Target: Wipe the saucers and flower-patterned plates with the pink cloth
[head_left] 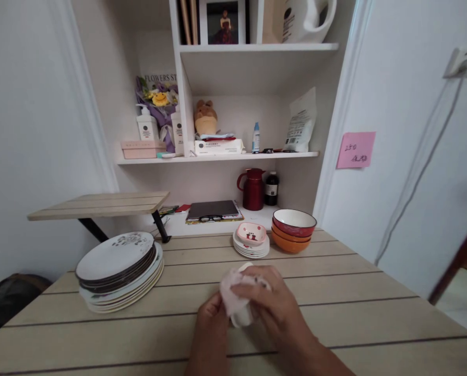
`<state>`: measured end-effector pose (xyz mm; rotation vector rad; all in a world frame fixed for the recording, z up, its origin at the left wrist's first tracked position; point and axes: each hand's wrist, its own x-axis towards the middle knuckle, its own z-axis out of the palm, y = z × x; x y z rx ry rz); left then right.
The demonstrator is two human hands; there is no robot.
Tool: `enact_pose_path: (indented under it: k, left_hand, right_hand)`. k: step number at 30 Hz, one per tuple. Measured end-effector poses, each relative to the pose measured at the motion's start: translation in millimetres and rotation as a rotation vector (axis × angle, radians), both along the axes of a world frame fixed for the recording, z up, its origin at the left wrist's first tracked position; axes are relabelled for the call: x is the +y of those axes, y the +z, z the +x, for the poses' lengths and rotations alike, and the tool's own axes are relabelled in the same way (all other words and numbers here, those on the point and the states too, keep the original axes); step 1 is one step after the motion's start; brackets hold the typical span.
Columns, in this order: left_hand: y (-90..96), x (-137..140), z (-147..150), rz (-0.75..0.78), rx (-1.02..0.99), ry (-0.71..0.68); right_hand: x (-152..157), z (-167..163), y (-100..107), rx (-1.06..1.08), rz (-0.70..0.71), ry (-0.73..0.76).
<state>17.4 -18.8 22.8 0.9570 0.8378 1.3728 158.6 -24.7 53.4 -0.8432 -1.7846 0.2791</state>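
Observation:
Over the front middle of the table, my left hand (213,319) is closed on the left edge of a small white dish (241,317). My right hand (275,298) presses a pale, crumpled cloth (229,293) against the dish, its fingers bent around the cloth. Part of the dish is hidden by the cloth and my fingers, and the cloth is slightly blurred. Just beyond my hands stands a stack of small white plates (252,252), with a pink-rimmed square dish (252,234) on top.
Nested orange and red bowls (291,243) stand right of the small plates. A tall stack of large plates (118,261) is at the left, near a raised wooden stand (100,205). Behind are a red jug (253,190), a dark bottle (271,189) and a laptop (212,209) with glasses.

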Motion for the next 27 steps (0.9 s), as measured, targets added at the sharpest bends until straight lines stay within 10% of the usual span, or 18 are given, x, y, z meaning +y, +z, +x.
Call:
enact_pose_path:
  k: [4, 10, 18, 27]
  left_hand:
    - [0.9, -1.6, -0.8, 0.001, 0.020, 0.016]
    - [7.6, -14.3, 6.3, -0.004, -0.025, -0.180]
    - [10.7, -10.4, -0.5, 0.065, 0.015, -0.098]
    - [-16.2, 8.5, -15.1, 0.193, 0.114, 0.061]
  right_hand:
    - [2.4, 2.2, -0.9, -0.224, 0.080, 0.000]
    - [23.5, 32.8, 6.4, 0.182, -0.128, -0.171]
    - [1.2, 7.5, 7.2, -0.112, 0.025, -0.061]
    - [22.8, 14.5, -3.5, 0.605, -0.458, 0.092]
